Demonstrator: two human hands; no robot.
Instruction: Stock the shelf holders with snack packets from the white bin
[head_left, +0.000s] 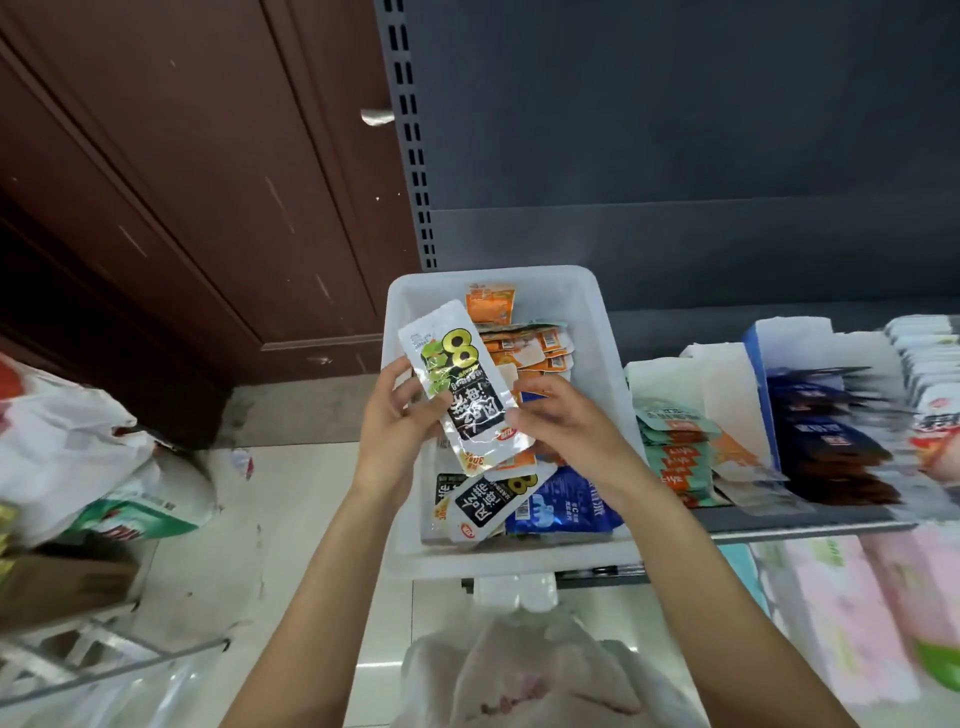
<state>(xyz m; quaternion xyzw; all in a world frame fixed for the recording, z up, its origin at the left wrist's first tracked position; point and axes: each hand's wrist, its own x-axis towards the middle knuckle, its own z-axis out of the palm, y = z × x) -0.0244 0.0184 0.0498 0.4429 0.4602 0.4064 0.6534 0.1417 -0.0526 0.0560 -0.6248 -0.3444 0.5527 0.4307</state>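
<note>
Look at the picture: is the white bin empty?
No: the white bin holds orange packets and a blue packet.

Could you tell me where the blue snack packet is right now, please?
The blue snack packet lies in the near right corner of the white bin, just below the right hand and beside a black-and-white packet.

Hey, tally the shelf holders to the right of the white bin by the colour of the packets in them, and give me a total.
Holder of mint-green and orange packets: 1
Holder of dark blue packets: 1
Holder of white packets, blurred at the frame edge: 1
Total: 3 holders in view
</note>
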